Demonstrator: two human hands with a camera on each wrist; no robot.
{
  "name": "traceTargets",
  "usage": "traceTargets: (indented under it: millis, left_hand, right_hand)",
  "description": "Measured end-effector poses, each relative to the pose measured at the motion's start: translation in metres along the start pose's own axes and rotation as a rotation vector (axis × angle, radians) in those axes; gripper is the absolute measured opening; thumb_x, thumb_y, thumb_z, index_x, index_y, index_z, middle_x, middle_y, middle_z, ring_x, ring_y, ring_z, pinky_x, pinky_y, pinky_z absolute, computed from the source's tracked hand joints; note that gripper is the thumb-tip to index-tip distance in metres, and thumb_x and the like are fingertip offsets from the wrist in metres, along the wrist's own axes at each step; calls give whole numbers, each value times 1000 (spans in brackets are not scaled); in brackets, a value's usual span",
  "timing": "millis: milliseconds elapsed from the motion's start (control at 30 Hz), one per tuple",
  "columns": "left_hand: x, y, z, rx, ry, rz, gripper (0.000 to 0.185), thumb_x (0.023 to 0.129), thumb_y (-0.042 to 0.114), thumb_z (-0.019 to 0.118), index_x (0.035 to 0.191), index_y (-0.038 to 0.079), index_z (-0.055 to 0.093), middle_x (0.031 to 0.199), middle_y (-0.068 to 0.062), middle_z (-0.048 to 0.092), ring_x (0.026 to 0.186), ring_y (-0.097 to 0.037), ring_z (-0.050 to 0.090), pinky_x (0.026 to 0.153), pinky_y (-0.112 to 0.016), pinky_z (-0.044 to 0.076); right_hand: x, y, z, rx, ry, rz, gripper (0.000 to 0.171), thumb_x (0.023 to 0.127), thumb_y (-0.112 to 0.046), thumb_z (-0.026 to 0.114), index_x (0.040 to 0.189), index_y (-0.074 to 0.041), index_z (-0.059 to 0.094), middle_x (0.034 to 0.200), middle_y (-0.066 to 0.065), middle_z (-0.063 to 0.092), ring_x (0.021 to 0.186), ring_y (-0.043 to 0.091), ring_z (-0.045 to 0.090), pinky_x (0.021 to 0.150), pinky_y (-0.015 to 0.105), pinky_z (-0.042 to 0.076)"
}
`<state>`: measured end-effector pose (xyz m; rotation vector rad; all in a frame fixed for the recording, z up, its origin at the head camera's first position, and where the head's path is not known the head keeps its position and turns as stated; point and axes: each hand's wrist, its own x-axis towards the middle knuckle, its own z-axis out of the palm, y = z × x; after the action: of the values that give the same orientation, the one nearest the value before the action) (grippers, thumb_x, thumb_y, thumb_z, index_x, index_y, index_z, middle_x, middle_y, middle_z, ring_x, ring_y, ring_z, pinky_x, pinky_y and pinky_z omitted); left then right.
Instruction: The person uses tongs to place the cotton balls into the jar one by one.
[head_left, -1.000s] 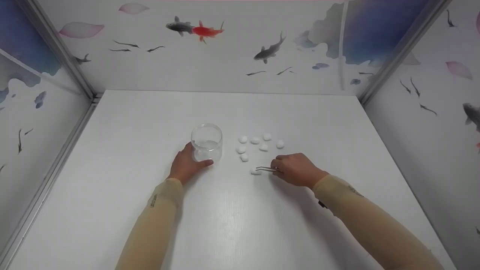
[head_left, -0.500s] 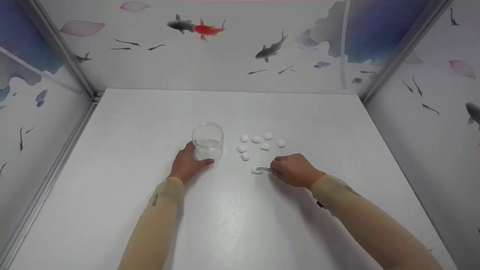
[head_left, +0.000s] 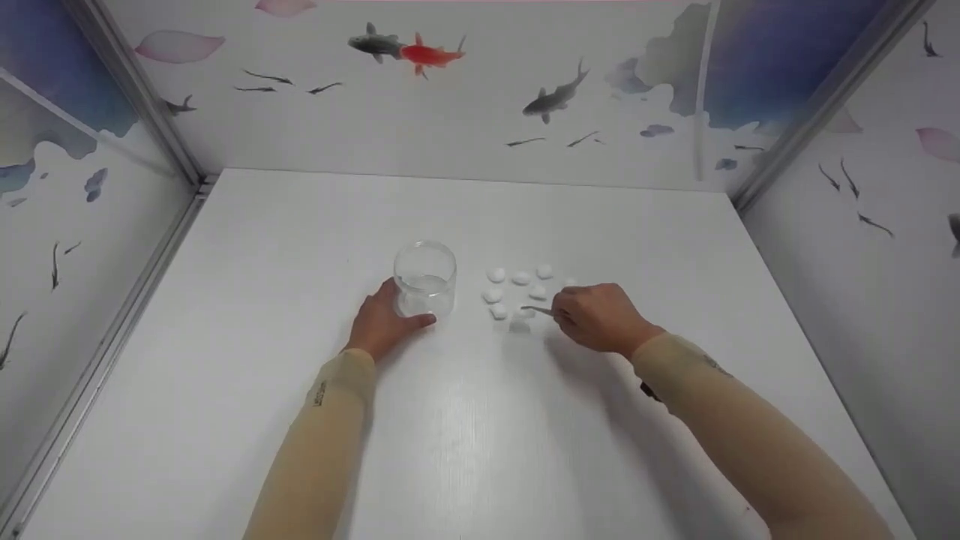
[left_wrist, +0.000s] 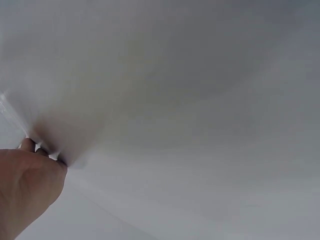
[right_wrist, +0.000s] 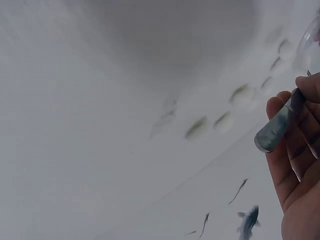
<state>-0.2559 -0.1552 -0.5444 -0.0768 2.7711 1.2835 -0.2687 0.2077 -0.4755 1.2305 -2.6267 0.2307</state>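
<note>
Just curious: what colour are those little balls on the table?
White, the cotton balls; the head view shows them best.

head view downward, wrist views close (blurred)

Head view bright, even, diffuse light | soft shadows fall under both forearms onto the white counter (head_left: 480, 420) | faint sheen streak near centre | walls bow at the edges | right hand (head_left: 596, 319) slightly motion-blurred | left wrist view hazy grey, unfocused | right wrist view smeared, cotton balls (right_wrist: 220, 120) mere blurs
</note>
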Motion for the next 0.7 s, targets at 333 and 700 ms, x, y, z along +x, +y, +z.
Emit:
traceTargets:
  millis: [333, 700]
  left_hand:
    - [-2, 2, 0, 20, 8, -3, 99, 79, 49, 82, 156, 11, 31, 155, -10, 41, 143, -30, 33, 123, -45, 13]
    - [1, 3, -1, 31, 12, -15, 100, 78, 49, 83, 156, 12, 32, 154, -8, 42, 144, -29, 33, 123, -44, 12]
  right_hand:
    - [87, -23, -23, -46, 48, -19, 5, 91, -12, 68, 90, -11, 73, 77, -3, 67, 58, 12, 60, 51, 31, 54]
    - [131, -47, -3, -27, -21, -89, 7, 92, -11, 66, 87, -12, 72, 75, -2, 65, 59, 13, 57, 54, 32, 54]
